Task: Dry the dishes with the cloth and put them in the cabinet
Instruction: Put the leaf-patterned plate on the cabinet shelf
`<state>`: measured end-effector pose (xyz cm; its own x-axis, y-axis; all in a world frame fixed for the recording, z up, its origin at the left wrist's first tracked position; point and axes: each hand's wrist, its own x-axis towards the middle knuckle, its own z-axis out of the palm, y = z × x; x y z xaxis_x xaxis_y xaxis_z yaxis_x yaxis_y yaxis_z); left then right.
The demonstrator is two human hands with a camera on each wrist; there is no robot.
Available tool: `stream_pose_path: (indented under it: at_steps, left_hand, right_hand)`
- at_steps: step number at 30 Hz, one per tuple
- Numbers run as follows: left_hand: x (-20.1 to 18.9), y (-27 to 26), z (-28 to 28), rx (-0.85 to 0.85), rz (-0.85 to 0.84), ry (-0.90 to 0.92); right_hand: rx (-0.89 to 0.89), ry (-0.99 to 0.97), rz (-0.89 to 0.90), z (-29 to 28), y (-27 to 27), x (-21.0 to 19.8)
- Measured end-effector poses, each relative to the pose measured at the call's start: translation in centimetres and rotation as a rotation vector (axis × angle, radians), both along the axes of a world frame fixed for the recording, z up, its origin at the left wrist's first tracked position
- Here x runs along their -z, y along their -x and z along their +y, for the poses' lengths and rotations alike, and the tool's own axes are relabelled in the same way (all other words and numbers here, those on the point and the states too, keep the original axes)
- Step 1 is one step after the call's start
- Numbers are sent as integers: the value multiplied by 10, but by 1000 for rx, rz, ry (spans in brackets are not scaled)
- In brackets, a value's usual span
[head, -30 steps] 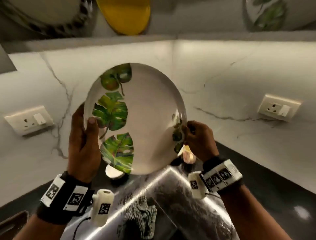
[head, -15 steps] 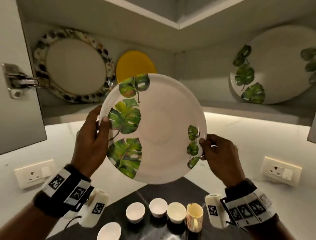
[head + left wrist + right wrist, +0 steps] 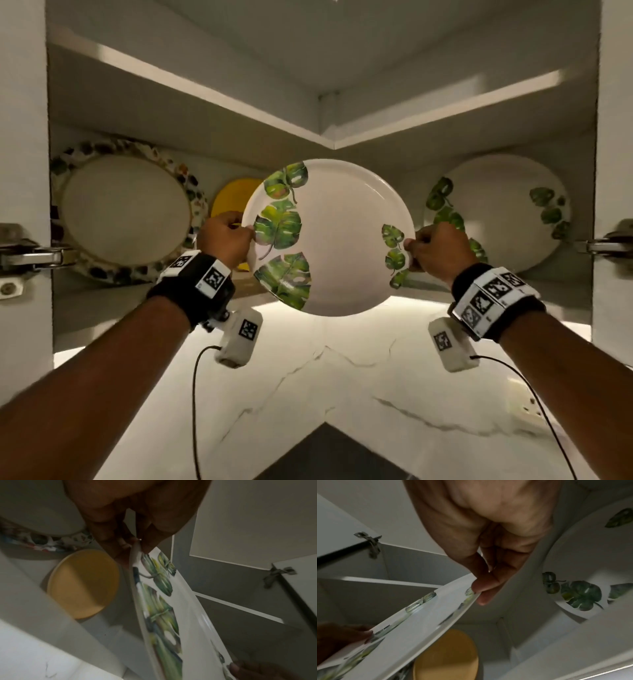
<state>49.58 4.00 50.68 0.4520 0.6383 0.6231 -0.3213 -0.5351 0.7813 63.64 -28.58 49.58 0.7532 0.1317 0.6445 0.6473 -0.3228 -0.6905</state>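
I hold a white plate with green leaf prints (image 3: 337, 236) (image 3: 173, 615) (image 3: 412, 616) upright at the mouth of the open corner cabinet. My left hand (image 3: 227, 236) (image 3: 135, 536) pinches its left rim, thumb on the printed face. On the opposite rim my right hand (image 3: 435, 248) (image 3: 481, 586) pinches it between thumb and fingers. The plate hangs in the air just above the cabinet's lower shelf (image 3: 565, 291). No cloth shows in any view.
Inside the cabinet, a speckled-rim plate (image 3: 126, 209) leans at the left, a yellow plate (image 3: 233, 200) (image 3: 84, 584) (image 3: 447, 654) stands behind the held one, and a second leaf plate (image 3: 503, 212) (image 3: 583, 592) leans at the right. Door hinges (image 3: 30, 255) (image 3: 606, 243) flank the opening. Marble backsplash lies below.
Both hands have lifted the leaf plate from over the counter up and forward to the cabinet opening. The cups on the counter have dropped out of view.
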Motion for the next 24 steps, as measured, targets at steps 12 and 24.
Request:
stream_pose_path:
  at_steps: [12, 24]
  left_hand:
    - [-50, -91, 55, -107, 225, -144]
    - [-79, -204, 71, -195, 376, -271]
  right_hand:
    - [140, 204, 175, 39, -62, -71]
    - [400, 452, 105, 66, -176, -98]
